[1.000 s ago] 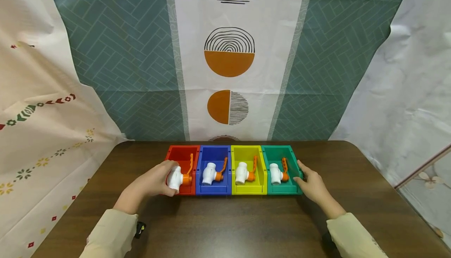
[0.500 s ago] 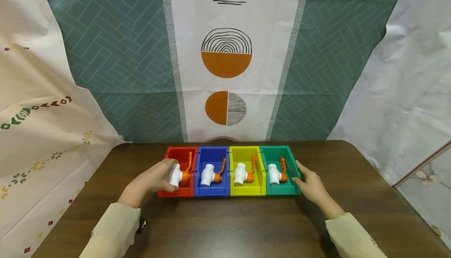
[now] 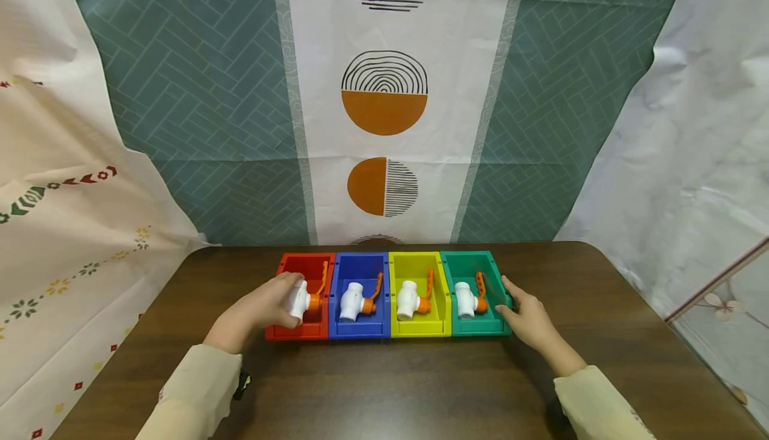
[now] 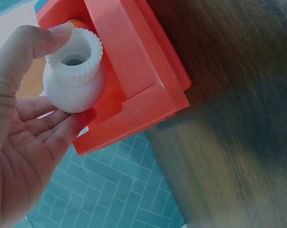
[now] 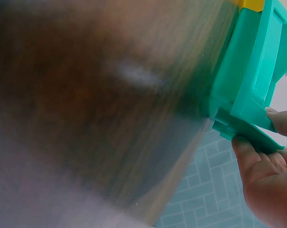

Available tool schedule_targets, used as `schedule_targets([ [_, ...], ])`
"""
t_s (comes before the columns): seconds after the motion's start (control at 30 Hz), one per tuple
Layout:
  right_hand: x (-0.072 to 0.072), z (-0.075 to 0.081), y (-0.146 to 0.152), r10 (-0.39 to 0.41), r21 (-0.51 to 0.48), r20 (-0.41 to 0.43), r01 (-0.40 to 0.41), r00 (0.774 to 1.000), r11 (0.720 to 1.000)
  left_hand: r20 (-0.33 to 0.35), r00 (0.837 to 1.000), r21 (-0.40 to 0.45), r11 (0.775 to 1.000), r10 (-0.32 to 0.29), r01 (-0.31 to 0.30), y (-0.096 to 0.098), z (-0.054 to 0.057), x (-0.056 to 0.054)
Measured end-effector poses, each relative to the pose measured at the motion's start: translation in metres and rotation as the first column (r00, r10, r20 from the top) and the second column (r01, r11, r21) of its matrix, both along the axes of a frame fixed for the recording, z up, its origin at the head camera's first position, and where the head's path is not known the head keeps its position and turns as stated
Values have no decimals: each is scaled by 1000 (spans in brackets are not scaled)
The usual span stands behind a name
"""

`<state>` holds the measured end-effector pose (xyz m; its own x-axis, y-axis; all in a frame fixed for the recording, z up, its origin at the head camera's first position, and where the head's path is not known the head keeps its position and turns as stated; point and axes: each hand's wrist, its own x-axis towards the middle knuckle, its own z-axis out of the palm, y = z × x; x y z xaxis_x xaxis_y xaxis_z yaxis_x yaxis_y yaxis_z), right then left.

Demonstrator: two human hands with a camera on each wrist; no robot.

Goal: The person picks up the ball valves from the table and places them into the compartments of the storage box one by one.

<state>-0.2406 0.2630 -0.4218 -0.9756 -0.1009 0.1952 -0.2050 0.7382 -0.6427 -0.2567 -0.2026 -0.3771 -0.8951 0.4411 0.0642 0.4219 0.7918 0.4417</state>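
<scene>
Thumb and fingers of my left hand [image 3: 264,308] grip the white body of a ball valve [image 3: 298,301] with an orange lever, inside the red bin [image 3: 297,334]. In the left wrist view, the thumb lies at the valve's ribbed round opening [image 4: 79,52] and the fingers are beneath its body. At the row's other end, my right hand [image 3: 530,316] holds the side wall of the green bin [image 5: 253,99] between thumb and fingers. Inside the green bin lies another white ball valve [image 3: 465,300]. Whether the gripped valve touches the bin floor, I cannot tell.
Between the red and green bins stand a blue bin [image 3: 360,330] and a yellow bin [image 3: 420,328], joined in one row. Each holds a ball valve, one in blue [image 3: 352,302] and one in yellow [image 3: 407,300]. Behind the dark wooden table [image 3: 384,386] hangs a patterned cloth [image 3: 384,113].
The left hand and its ball valve have shifted slightly deeper into the red bin, uncovering the bin's front left corner. The right hand stays on the green bin. The head view has shifted slightly.
</scene>
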Motion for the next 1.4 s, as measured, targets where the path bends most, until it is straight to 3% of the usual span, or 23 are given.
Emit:
schedule_targets([
  [0.3, 2, 0, -1, -2, -1, 9, 2, 1000, 1000, 59, 997, 6, 999, 41, -41, 2, -8, -7],
  [0.57, 1, 2, 0, -8, 0, -15, 8, 1000, 1000, 35, 999, -17, 1000, 15, -15, 3, -8, -12],
  [0.93, 2, 2, -3, -11, 16, 3, 11, 1000, 1000, 117, 991, -83, 995, 63, -54, 7, -6, -9],
  [1.27, 1, 1, -2, -18, 23, 4, 17, 1000, 1000, 109, 992, -159, 986, 60, -42, 8, -4, -13],
  [1.4, 1, 1, -2, -17, 21, 11, 16, 1000, 1000, 150, 984, -197, 978, 96, -65, 10, -3, -14],
])
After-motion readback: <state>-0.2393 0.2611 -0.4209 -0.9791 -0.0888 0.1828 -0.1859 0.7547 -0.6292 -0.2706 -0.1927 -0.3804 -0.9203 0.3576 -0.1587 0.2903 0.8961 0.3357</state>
